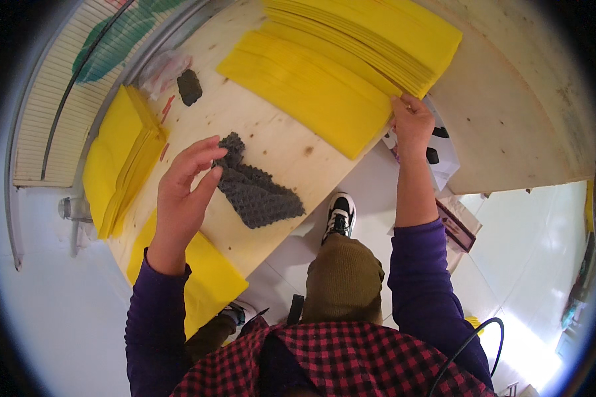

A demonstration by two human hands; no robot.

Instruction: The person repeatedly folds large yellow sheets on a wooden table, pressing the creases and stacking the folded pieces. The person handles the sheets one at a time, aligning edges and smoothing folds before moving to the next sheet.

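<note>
My right hand (414, 124) pinches the near right corner of a yellow sheet (311, 89), which lies flat in front of a thick fanned stack of yellow sheets (371, 36). The sheet looks like thin fabric or felt; its exact material I cannot tell. My left hand (185, 192) is raised over the table with thumb and fingers apart, holding nothing visible. Right beside its fingertips lies a crumpled dark grey textured cloth (258, 195); whether they touch it I cannot tell.
More yellow sheets stand folded at the table's left edge (122, 155), and another yellow piece (208, 284) hangs at the near corner. A dark lump (189, 87) sits beside crumpled clear plastic (164, 76). A curved wooden board (510, 99) is at the right, above the tiled floor.
</note>
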